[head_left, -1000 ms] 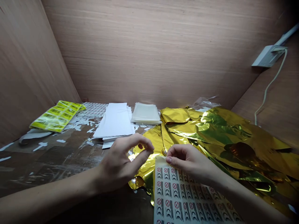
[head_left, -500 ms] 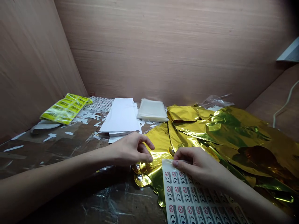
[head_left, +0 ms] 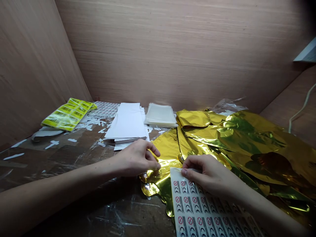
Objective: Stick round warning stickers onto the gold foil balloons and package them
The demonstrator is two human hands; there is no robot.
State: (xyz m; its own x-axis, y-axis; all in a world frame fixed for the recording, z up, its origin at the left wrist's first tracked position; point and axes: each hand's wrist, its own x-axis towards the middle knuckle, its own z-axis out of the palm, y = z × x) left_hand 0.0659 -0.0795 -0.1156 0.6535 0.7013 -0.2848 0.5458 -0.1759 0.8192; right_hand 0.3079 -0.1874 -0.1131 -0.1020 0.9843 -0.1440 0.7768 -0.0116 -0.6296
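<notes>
My right hand (head_left: 206, 171) pinches the top edge of a sheet of stickers (head_left: 186, 204) between thumb and fingers. Rows of small labels with a red crossed-out circle and a CE mark cover the sheet, which overlaps the gold foil. My left hand (head_left: 140, 158) is over the left edge of a flat gold foil balloon (head_left: 168, 148), its fingers curled in toward the thumb. The index fingertip stands apart from the thumb. What lies between the thumb and the other fingers, if anything, is hidden.
A pile of gold foil balloons (head_left: 256, 141) spreads over the right side. Behind my left hand lie white cards (head_left: 127, 121) and a stack of clear bags (head_left: 160, 115). Yellow barcode labels (head_left: 69, 113) and white paper scraps (head_left: 91, 123) lie left. Wooden panels (head_left: 160, 52) enclose the table.
The view has shifted very slightly. Both hands keep nearly the same pose and place, and the sticker sheet stays in my right hand.
</notes>
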